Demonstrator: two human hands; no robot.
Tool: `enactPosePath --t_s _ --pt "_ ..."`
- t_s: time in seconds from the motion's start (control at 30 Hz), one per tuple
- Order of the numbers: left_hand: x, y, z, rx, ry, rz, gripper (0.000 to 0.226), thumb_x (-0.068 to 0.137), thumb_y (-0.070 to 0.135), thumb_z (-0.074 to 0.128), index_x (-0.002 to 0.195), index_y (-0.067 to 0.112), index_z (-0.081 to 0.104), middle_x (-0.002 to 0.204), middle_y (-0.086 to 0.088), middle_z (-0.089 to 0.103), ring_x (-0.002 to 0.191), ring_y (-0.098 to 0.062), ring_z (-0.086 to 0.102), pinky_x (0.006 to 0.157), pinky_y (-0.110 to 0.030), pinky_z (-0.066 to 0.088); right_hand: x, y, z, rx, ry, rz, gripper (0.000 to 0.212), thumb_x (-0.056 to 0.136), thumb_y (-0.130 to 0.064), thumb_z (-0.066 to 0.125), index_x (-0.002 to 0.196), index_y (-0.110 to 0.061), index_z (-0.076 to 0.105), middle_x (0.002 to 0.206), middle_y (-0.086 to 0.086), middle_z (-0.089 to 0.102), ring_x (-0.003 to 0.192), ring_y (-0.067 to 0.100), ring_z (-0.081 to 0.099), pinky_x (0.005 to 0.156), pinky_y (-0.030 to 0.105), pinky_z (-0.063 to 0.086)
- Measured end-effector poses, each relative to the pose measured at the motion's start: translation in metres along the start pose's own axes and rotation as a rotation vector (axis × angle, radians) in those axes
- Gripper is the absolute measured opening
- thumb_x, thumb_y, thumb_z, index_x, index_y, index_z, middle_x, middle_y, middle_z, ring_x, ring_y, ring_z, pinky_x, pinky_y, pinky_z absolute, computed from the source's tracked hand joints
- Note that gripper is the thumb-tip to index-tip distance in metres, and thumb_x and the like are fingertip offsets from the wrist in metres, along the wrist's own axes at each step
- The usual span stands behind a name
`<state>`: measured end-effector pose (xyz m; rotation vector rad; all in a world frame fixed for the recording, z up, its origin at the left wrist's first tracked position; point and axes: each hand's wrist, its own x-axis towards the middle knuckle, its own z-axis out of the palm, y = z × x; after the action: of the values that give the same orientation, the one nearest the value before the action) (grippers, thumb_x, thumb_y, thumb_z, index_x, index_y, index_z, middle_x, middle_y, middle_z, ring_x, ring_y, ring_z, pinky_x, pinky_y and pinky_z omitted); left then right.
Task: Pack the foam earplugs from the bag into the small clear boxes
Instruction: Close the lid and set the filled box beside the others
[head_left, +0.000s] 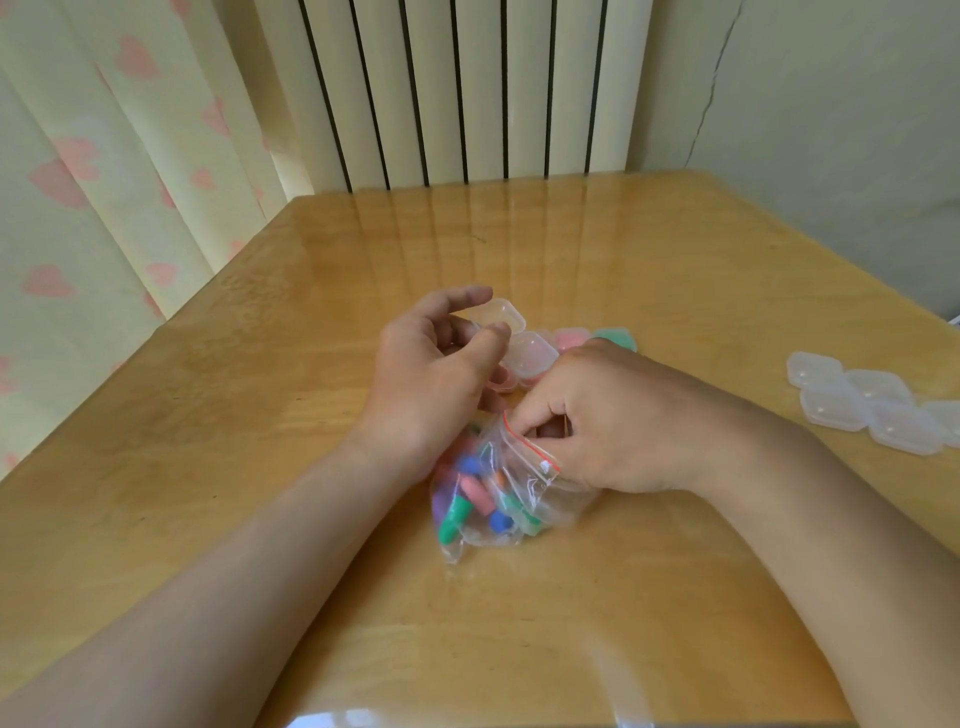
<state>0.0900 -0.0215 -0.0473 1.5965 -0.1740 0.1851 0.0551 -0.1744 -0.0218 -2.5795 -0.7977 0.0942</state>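
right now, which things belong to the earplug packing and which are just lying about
Job: bag of earplugs, pinched by right hand; boxes behind the hands; clear boxes at right.
Just there: radiator, heart curtain.

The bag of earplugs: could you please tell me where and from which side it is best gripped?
Probably at the red zip strip of the bag, pinched from the right and above, as the right hand does: the mouth stands raised there, while the earplugs weigh down the slack bottom.

The middle boxes (530, 353) are partly hidden; the right edge crops the empty boxes (878, 410)
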Motion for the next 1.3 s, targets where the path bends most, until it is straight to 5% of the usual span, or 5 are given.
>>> enactPosePath --t_s 0.1,0.3,0.57,0.8,1.3 --pt "0.0 -0.001 0.001 0.024 0.005 -0.003 0.028 0.092 0.001 0.063 0.118 0.012 0.063 0.071 -0.011 0.058 0.055 -0.013 0.063 0.055 -0.031 0.057 0.001 -0.003 0.0 -0.032 -0.01 0.031 0.045 0.088 -0.025 0.067 0.048 -0.022 0.046 0.049 -0.012 0.046 0.054 0.011 0.038 0.053 0.03 0.034" --pt "0.001 -0.002 -0.001 0.045 0.016 -0.004 0.028 0.092 0.002 0.063 0.118 0.013 0.064 0.069 -0.008 0.058 0.051 -0.009 0.061 0.051 -0.023 0.051 0.004 -0.011 -0.003 -0.079 -0.039 0.073 0.057 0.084 -0.018 0.059 0.055 -0.065 0.046 0.061 -0.043 0.048 0.06 0.006 0.04 0.055 0.03 0.036" --pt "0.002 -0.002 -0.003 0.032 0.031 0.019 0.03 0.091 0.001 0.063 0.119 0.011 0.063 0.067 -0.005 0.058 0.051 -0.009 0.061 0.054 -0.024 0.052 0.003 0.005 0.002 0.007 0.142 0.024 0.028 0.085 -0.017 0.063 0.066 -0.037 0.06 0.06 -0.013 0.062 0.067 -0.001 0.052 0.077 0.032 0.049" --pt "0.003 -0.002 -0.005 -0.015 0.023 0.048 0.032 0.092 0.0 0.063 0.12 0.013 0.063 0.076 -0.015 0.06 0.057 -0.02 0.068 0.061 -0.034 0.06 -0.001 0.01 -0.014 0.431 0.291 0.012 0.021 0.083 -0.002 0.061 0.077 -0.02 0.071 0.072 0.0 0.071 0.062 0.016 0.062 0.056 0.029 0.05" --pt "-0.001 0.003 -0.006 -0.164 -0.145 0.045 0.045 0.09 -0.01 0.061 0.128 0.015 0.062 0.084 -0.016 0.06 0.066 -0.024 0.071 0.065 -0.035 0.059 0.006 0.02 -0.012 0.44 0.529 0.123 0.02 0.089 -0.006 0.068 0.082 -0.025 0.07 0.081 -0.014 0.066 0.068 0.016 0.067 0.048 0.015 0.044"
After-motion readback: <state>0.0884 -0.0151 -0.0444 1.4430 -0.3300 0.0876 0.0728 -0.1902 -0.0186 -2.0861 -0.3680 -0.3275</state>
